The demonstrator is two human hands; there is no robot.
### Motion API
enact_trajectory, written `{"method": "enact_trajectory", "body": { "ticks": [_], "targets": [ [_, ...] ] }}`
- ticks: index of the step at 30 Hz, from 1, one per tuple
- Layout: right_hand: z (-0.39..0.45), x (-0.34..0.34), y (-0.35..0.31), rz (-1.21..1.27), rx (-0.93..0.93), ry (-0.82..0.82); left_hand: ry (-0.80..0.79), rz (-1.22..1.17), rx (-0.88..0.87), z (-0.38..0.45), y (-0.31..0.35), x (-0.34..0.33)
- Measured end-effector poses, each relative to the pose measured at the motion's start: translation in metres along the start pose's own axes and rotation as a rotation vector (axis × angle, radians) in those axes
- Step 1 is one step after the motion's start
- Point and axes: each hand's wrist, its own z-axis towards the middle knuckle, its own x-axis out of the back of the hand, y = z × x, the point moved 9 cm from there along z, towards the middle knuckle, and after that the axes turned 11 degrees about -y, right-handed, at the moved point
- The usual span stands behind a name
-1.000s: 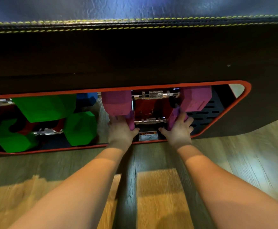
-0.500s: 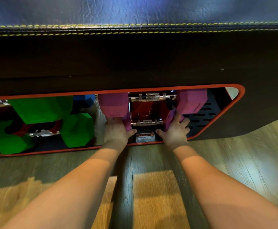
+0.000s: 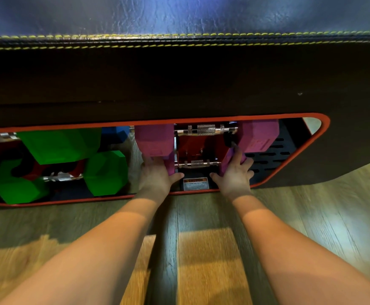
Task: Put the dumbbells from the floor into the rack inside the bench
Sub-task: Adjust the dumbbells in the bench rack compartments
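Note:
Two pink dumbbells sit inside the bench's red-rimmed opening [image 3: 201, 118]. The upper pink dumbbell [image 3: 257, 137] rests high with its steel handle across. Below it lies the lower pink dumbbell [image 3: 198, 163], its heads mostly covered by my hands. My left hand [image 3: 157, 177] clasps its left head and my right hand [image 3: 234, 175] clasps its right head, fingers curled around each. Both hands are at the front of the rack, just inside the rim.
Two green dumbbells [image 3: 104, 172] are stacked in the left part of the opening, with a blue one [image 3: 115, 134] behind. A caution label [image 3: 195, 183] sits on the rack floor between my hands. The black padded bench top [image 3: 179, 73] overhangs; wooden floor [image 3: 201, 249] lies below.
The view has shifted slightly; my hands stay on the lower pink dumbbell's heads, which sits a touch deeper in the rack.

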Motion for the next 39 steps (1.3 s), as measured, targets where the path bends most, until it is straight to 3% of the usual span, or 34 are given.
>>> {"method": "enact_trajectory", "body": {
  "ticks": [7,16,20,23,26,29,32,35,39],
  "targets": [
    [0.002,0.003,0.000,-0.027,0.008,-0.025,-0.021,0.046,0.005,0.000,0.001,-0.004],
    [0.001,0.002,0.000,-0.010,0.009,-0.041,-0.056,-0.072,0.017,0.013,-0.008,-0.009],
    [-0.004,0.001,0.006,0.165,-0.014,-0.009,-0.113,-0.301,-0.022,0.016,-0.015,-0.014],
    [-0.020,-0.003,0.011,0.315,-0.130,0.063,-0.189,-0.439,-0.156,0.011,-0.015,-0.003],
    [-0.046,-0.028,0.016,0.427,-0.360,0.039,-0.461,-0.362,-0.231,-0.001,-0.012,0.010],
    [-0.076,-0.066,-0.004,0.463,-0.455,-0.043,-0.540,-0.003,-0.111,-0.008,-0.048,0.036],
    [-0.101,-0.113,-0.056,0.500,-0.349,-0.232,-0.574,0.248,-0.103,-0.030,-0.081,0.065],
    [-0.132,-0.125,-0.130,0.459,-0.095,-0.350,-0.600,0.253,-0.126,-0.067,-0.103,0.094],
    [-0.163,-0.092,-0.209,0.486,0.311,-0.163,-0.464,0.083,-0.151,-0.102,-0.144,0.145]
  ]
}}
